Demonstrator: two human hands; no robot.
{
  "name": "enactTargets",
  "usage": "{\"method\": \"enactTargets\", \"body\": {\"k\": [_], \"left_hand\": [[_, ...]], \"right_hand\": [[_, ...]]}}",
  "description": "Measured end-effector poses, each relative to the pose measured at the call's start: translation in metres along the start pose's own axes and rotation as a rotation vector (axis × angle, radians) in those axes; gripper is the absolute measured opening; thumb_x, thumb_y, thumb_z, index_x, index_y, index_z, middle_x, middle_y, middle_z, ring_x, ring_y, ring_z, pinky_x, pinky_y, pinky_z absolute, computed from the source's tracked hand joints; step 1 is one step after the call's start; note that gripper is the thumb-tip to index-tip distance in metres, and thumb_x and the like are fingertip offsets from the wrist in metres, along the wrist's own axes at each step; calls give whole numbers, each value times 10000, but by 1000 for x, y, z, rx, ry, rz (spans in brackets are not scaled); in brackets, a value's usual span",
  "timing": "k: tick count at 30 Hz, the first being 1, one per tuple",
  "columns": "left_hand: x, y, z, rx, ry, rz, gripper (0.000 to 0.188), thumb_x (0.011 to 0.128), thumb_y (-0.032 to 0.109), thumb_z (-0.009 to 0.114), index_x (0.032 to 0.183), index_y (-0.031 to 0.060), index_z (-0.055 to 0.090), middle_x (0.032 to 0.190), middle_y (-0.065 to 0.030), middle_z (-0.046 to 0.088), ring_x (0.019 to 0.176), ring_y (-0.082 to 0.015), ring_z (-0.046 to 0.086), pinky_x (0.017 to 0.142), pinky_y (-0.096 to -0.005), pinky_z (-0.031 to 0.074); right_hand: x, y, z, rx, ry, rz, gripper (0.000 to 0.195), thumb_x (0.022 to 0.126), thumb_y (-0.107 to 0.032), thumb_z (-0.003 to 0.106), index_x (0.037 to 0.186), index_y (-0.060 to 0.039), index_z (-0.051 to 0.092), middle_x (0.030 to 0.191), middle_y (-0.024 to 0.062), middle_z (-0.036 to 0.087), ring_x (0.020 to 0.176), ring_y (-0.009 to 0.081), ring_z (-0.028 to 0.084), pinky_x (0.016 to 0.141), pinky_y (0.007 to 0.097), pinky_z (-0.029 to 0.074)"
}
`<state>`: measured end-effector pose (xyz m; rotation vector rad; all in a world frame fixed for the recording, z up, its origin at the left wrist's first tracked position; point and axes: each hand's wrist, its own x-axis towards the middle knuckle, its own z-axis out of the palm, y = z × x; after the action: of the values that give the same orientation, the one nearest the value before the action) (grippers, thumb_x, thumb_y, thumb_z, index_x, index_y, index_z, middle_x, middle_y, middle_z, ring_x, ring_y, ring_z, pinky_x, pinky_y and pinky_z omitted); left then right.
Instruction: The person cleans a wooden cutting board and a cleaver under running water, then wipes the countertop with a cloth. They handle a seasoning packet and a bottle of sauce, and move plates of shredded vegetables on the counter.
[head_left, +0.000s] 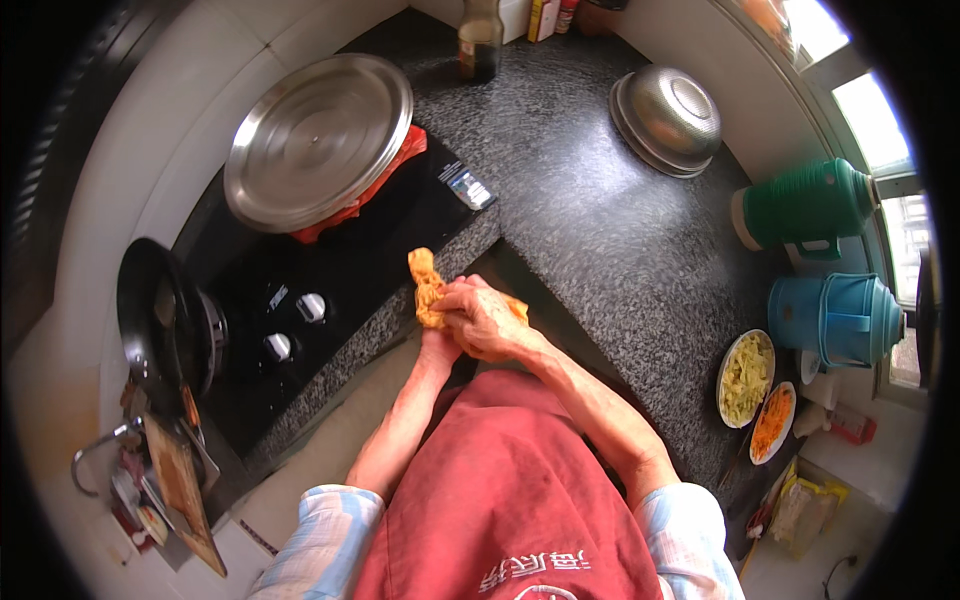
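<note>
An orange-yellow cloth (430, 294) is bunched between my two hands, in front of the red apron (510, 472). My right hand (486, 316) lies over the cloth with its fingers curled around it. Below and to the left, my left hand (441, 341) grips the same cloth, mostly hidden by the cloth and my right hand. One end of the cloth sticks up toward the counter edge, and another corner shows to the right of my right hand. Both hands are held near the corner where the black glass hob (360, 255) meets the speckled grey counter (577, 247).
A large steel lid (319, 142) covers the far burner, with red plastic (360, 206) under it. A black wok (150, 322) sits on the near burner. Upturned metal bowls (667, 120), green (806, 206) and blue (832, 319) flasks, shredded vegetables (746, 379) and a wooden cutting board (180, 487) stand around.
</note>
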<state>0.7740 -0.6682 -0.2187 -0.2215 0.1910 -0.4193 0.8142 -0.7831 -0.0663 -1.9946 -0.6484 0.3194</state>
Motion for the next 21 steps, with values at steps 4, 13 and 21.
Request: {"method": "enactTargets", "body": {"k": [4, 13, 21], "left_hand": [[-34, 1, 49, 494, -71, 312, 395, 938, 284, 337, 1221, 31, 445, 1220, -139, 488, 1156, -248, 446, 1026, -384, 321], [-128, 17, 64, 159, 145, 733, 311, 909, 201, 430, 1078, -47, 510, 1165, -198, 539, 1103, -292, 516, 958, -408, 425], [-233, 55, 78, 122, 197, 913, 326, 920, 214, 412, 1089, -54, 490, 1169, -211, 526, 1107, -303, 507, 958, -413, 428]], "right_hand": [[-14, -4, 7, 693, -90, 286, 148, 825, -81, 603, 950, -12, 640, 885, 2, 619, 880, 78, 544, 798, 245, 441], [22, 44, -8, -178, 577, -11, 169, 798, -56, 580, 960, -38, 625, 950, 87, 633, 826, 237, 584, 752, 311, 462], [10, -24, 95, -348, 412, -91, 170, 776, -44, 559, 933, -45, 625, 987, 91, 583, 917, 332, 480, 814, 398, 407]]}}
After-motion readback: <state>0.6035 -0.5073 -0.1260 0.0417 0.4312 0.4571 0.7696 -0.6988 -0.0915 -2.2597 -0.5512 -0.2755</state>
